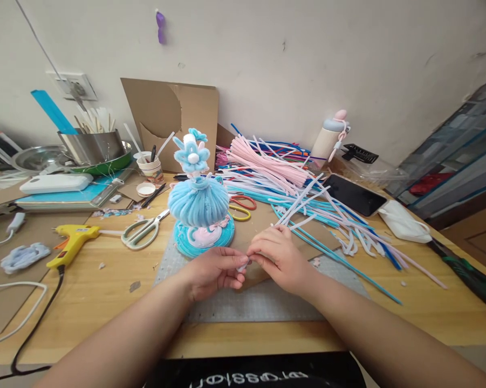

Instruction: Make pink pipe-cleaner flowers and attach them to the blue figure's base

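My left hand [218, 272] is closed, its thumb and fingers pinching a small pale pipe-cleaner piece [243, 265]. Against it, my right hand [281, 258] is closed too, fingertips meeting those of the left. Several white pipe cleaners [297, 207] stick out above the right hand's knuckles; the fingers hide whether they join the pale piece. Just beyond my left hand stands a figure of light blue pipe cleaners [198, 202], with a flower [192, 156] near its top and a round blue and pink base [204, 237]. A grey cutting mat [251, 307] lies below my hands.
Pink pipe cleaners [262, 161] and other colours are heaped behind. To the left lie scissors [141, 233], a yellow glue gun [75, 242] with its black cord, and a white power bank [56, 183]. A phone [354, 194] and bottle [327, 140] are at right.
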